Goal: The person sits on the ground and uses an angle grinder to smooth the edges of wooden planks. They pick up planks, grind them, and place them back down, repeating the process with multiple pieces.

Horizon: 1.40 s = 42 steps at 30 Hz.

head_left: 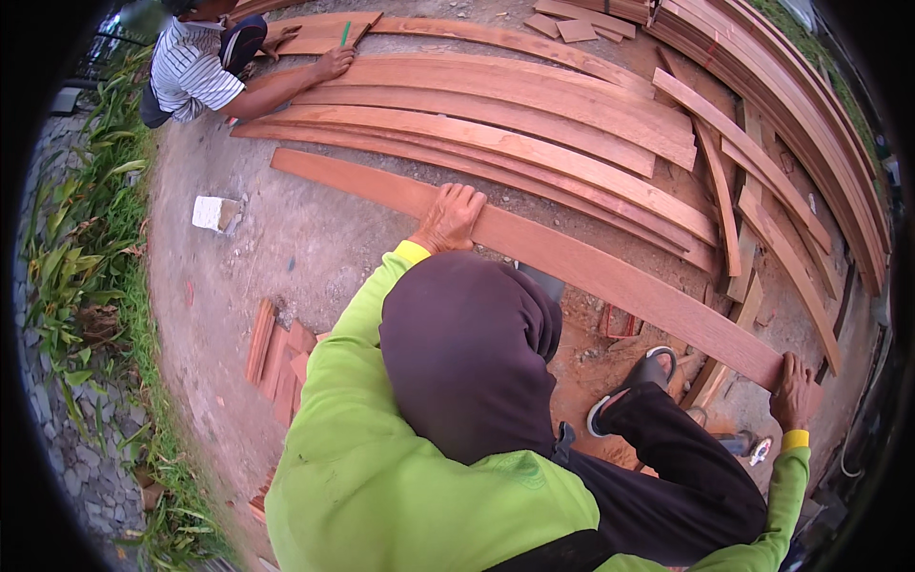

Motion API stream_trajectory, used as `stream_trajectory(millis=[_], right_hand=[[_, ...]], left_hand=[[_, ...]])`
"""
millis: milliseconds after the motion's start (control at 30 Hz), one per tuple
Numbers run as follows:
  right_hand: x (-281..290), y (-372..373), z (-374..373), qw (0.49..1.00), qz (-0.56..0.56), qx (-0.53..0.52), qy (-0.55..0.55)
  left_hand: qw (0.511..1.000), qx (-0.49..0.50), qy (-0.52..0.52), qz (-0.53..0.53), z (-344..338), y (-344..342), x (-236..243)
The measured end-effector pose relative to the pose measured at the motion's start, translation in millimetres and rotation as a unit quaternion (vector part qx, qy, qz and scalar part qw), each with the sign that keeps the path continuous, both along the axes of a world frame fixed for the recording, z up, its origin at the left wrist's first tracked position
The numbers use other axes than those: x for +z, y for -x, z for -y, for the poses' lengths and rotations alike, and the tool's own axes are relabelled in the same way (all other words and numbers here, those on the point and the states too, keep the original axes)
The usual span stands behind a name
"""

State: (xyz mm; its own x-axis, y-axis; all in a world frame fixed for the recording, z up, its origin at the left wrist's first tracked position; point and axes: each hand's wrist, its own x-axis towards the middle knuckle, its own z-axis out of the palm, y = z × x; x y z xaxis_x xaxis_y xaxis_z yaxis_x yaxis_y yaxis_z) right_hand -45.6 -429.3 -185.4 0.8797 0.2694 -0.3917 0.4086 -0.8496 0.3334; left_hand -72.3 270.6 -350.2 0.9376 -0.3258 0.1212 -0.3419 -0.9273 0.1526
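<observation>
Reddish-brown wood, sawn into one long, narrow, flat plank (620,278), lies slantwise across the middle of the grey, gritty ground (319,257), its far end toward the ground's upper-left corner and its near end toward the right edge. The person's left hand (450,219) is closed over the plank left of its middle, fingers curled round the far edge; the right hand (794,393) grips it at the near end. Whether the plank is clear of the ground cannot be told.

It will probably feel fairly heavy for its slimness, stiff across its width but springy along its length. Its face looks dry and matte, so slipping seems unlikely, though raw edges could splinter. Two widely spaced holds on the long edges should balance it best.

Beyond it, similar long, smooth-faced reddish boards (496,86) fan out side by side, and a co-worker's hand (334,65) rests among them at the upper left. A tall stack of long brown boards (801,124) lines the upper-right edge. Short, blocky reddish offcuts (283,367) and a chipped white block (212,213) lie toward the left edge, where green grass (176,477) begins.
</observation>
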Motion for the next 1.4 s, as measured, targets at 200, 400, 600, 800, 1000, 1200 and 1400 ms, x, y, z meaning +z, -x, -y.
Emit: stream_trajectory(millis=[200, 400, 600, 800, 1000, 1200, 1400], right_hand=[[-27.7, 11.2, 45.0, 0.998, 0.003, -0.051, 0.039], [-52.5, 13.0, 25.9, 0.999, -0.002, -0.039, 0.030], [-53.6, 9.9, 24.4, 0.999, 0.013, -0.047, 0.013], [-48.4, 3.0, 37.6, 0.996, 0.052, -0.066, 0.033], [-47.9, -20.1, -71.2, 0.996, -0.003, -0.007, -0.084], [-46.9, -42.2, -119.2, 0.983, -0.103, 0.032, -0.150], [-65.6, -20.8, -31.8, 0.983, -0.080, 0.023, -0.164]], left_hand=[[0.996, 0.002, 0.054, 0.076, 35.4, 18.1, -21.7], [0.995, 0.025, 0.061, 0.079, 21.1, 26.8, -39.8], [0.998, 0.047, 0.050, -0.006, 33.0, 22.2, -24.9], [0.989, 0.021, 0.144, 0.009, 69.0, 4.7, -4.5], [0.989, -0.040, 0.134, 0.036, 165.2, -48.6, 16.3], [0.987, -0.070, 0.141, -0.016, 189.6, -49.2, 17.3], [0.991, -0.101, 0.011, -0.087, 153.8, -50.1, 7.6]])
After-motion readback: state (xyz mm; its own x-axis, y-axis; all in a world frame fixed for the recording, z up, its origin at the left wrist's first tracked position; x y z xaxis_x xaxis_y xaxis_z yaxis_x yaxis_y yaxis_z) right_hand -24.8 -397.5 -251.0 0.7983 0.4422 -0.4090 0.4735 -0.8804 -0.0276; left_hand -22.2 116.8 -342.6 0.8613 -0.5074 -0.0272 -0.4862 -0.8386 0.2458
